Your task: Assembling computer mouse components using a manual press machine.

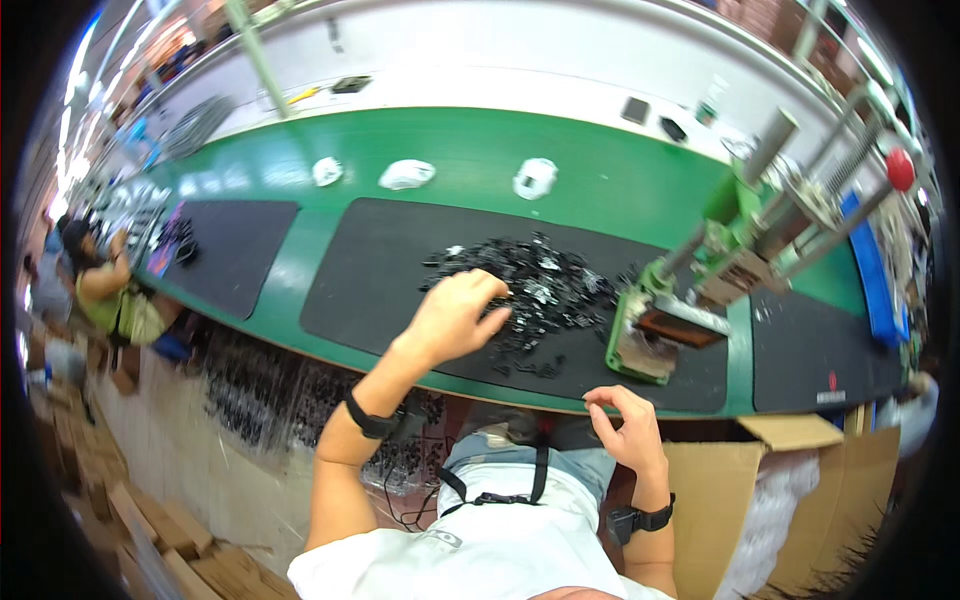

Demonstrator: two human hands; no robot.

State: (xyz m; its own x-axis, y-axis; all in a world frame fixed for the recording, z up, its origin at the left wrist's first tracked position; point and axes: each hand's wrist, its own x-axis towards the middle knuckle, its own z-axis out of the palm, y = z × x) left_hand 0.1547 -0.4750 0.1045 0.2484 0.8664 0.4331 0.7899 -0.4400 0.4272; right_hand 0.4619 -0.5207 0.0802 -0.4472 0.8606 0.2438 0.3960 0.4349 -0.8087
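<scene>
Pile of black parts [525, 280]: spread in a loose heap on the middle black mat [365, 260] of the green worktop [450, 135], to the left of the press [640, 345].
Left hand [450, 316]: at the pile's near left side; thumb and fingers stand apart; contact with a part cannot be told.
Right hand [630, 430]: by the worktop's near edge, in front of the press; fingers curl toward the thumb, and whether the tips meet or pinch a part cannot be told.
Risk at the pile: parts probably catch on one another, so a hasty pick could drag neighbours along or bring up several.
Risk at the edge: a few strays lie toward the near side; a sweeping wrist could push them off.
Risk at the press: fingers left beneath its head could be pinched if the lever came down.
Appearance of parts: small, dark, irregular and glossy, with pale glints among them; individual outlines are too fine to separate.
</scene>
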